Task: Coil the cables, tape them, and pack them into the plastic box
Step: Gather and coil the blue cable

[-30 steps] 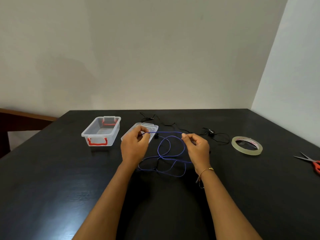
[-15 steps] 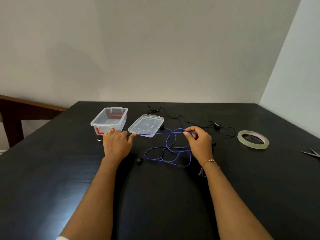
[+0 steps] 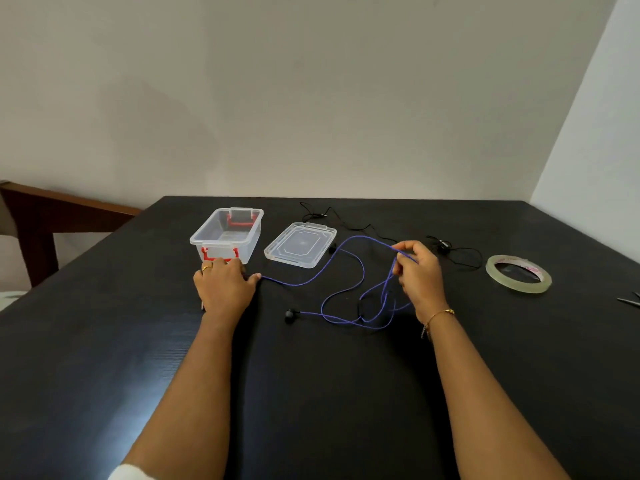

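A blue earphone cable (image 3: 346, 296) lies in loose loops on the black table (image 3: 311, 393), one black earbud at its near end. My left hand (image 3: 224, 287) pinches one end of the cable low over the table, just in front of the box. My right hand (image 3: 419, 277) pinches a raised strand of the same cable to the right. The clear plastic box (image 3: 227, 233) with red latches stands open at the back left, its clear lid (image 3: 300, 244) lying beside it. A thin black cable (image 3: 453, 252) lies uncoiled at the back.
A roll of clear tape (image 3: 518, 273) lies flat at the right. Scissor tips (image 3: 628, 301) show at the right frame edge. A brown wooden rail (image 3: 52, 209) stands beyond the table's left edge. White walls close the back and right.
My hands have moved apart: the left went left toward the box with the cable end, the right went right with its strand. The cable between them now sags in a curve.
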